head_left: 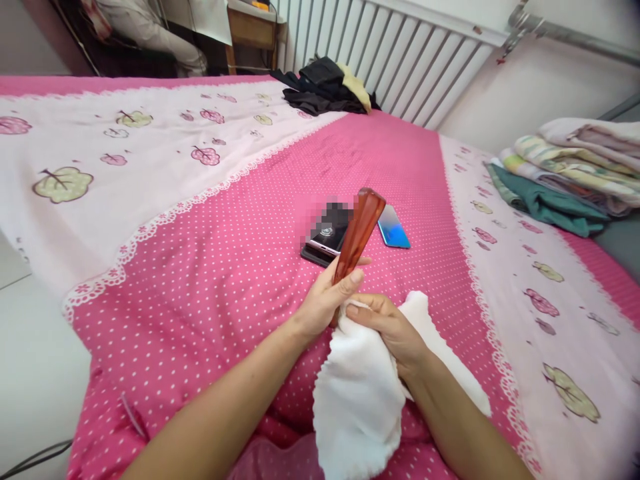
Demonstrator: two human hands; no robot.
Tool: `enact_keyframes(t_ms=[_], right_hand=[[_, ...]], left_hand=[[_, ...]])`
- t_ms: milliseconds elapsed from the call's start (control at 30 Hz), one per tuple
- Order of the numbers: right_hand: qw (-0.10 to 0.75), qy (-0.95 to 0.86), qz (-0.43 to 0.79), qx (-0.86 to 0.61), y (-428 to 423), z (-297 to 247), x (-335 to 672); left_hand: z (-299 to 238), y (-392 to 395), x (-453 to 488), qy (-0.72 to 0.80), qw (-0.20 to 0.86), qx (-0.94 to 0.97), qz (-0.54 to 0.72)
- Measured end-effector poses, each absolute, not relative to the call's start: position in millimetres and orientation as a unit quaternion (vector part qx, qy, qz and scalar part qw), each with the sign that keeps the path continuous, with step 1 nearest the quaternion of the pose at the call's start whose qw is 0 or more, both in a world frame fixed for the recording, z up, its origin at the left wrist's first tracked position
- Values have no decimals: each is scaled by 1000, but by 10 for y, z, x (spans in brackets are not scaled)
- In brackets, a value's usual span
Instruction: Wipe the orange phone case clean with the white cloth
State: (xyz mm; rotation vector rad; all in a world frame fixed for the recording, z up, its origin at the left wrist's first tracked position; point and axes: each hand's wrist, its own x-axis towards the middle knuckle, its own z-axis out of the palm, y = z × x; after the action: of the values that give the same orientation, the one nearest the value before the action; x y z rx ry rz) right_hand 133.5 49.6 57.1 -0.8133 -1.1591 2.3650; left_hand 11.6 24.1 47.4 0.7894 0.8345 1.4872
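My left hand (333,297) is closed around a long, glossy reddish-brown bar (363,223) with a translucent look; its exact kind does not show. The bar tilts up and away, its broad end uppermost. Pinched in my right hand (393,327) is a white cloth (360,393) with a scalloped edge, pressed against the bar's lower end. That lower end is mostly hidden by cloth and fingers. Beyond my hands lies a dark phone-like device (327,233), partly blurred out, atop another dark flat thing. A blue shiny phone-like slab (394,228) rests right of the bar.
A pink dotted bedspread (240,267) with pale printed side bands lies beneath everything. Dark clothes (325,87) are heaped at the far edge by a white radiator (390,53). Folded fabrics (575,167) are stacked at right. A seated person's leg (155,40) shows at upper left.
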Motion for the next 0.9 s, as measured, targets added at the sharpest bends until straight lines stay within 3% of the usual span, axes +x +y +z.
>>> enact_keyframes(t_ms=[267, 633, 900], right_hand=[[162, -620, 728, -243, 554, 526, 1374], [155, -854, 464, -180, 614, 604, 1444], [114, -927, 299, -194, 619, 626, 1516]], left_hand=[[456, 249, 155, 339, 654, 257, 626], [367, 277, 178, 332, 760, 135, 542], [347, 297, 197, 337, 740, 122, 569]])
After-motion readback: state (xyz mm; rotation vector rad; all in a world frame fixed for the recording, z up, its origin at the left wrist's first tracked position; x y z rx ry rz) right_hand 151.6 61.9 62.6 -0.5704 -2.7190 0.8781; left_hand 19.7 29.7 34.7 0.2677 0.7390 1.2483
